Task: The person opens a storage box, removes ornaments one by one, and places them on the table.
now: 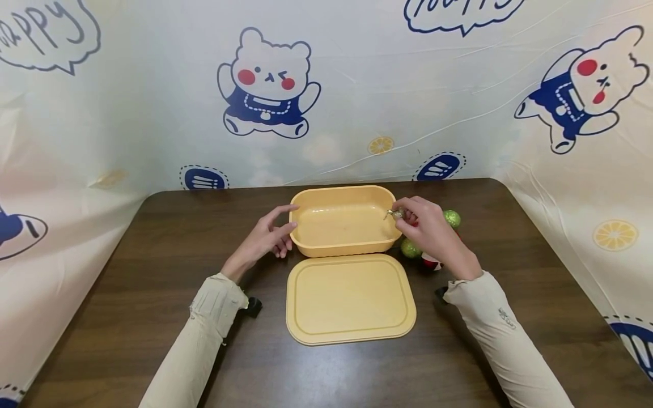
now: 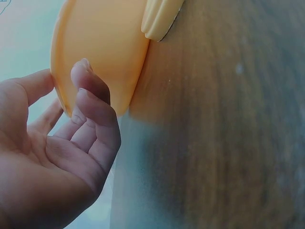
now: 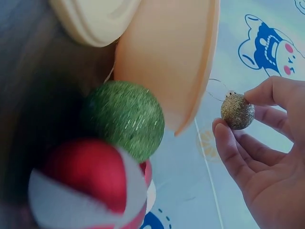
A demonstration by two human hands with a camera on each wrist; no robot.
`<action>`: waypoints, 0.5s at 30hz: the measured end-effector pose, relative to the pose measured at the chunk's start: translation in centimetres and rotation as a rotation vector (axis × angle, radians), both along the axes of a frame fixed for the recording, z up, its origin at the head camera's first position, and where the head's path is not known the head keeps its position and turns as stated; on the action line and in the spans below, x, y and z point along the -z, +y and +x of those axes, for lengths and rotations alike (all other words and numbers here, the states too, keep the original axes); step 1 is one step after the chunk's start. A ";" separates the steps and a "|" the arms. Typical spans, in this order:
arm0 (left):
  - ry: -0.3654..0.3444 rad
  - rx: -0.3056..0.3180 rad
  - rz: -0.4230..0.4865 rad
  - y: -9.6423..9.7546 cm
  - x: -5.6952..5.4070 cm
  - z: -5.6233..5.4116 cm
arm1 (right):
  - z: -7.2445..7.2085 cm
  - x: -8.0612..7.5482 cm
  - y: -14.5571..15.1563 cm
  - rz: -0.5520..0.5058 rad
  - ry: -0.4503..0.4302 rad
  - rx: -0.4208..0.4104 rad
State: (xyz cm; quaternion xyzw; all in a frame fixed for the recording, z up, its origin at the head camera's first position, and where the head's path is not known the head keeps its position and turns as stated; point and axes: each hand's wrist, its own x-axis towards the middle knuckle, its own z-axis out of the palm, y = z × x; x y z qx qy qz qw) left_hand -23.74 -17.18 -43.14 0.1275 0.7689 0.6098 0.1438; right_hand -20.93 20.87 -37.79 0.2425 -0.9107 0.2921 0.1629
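Note:
An orange-yellow plastic container [image 1: 342, 218] stands without its lid near the table's back edge. My left hand [image 1: 262, 235] touches its left rim with thumb and finger; in the left wrist view the hand [image 2: 71, 152] has its fingers loosely bent beside the container wall [image 2: 102, 52]. Between the thumb and fingers of my right hand [image 1: 425, 224] is a small gold glitter Christmas ball [image 3: 237, 111] with a thin wire hook. That ball hangs at the container's right rim. Below the right hand lie a green glitter ball [image 3: 126, 119] and a red and white ball [image 3: 88, 183].
A pale yellow lid [image 1: 351, 299] lies flat in front of the container. Another green ball [image 1: 451, 219] shows behind my right hand. The dark wooden table [image 1: 168, 272] meets a printed cloth backdrop [image 1: 357, 102] at its back and sides.

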 end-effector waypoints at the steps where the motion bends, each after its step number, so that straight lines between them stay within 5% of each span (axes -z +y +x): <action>1: -0.001 0.000 -0.002 0.0 0.0 0.0 | 0.2 0.0 0.3 0.003 -0.002 0.007; 15: 0.011 0.003 -0.004 0.0 0.0 0.0 | 2.3 0.6 4.9 0.011 0.018 0.084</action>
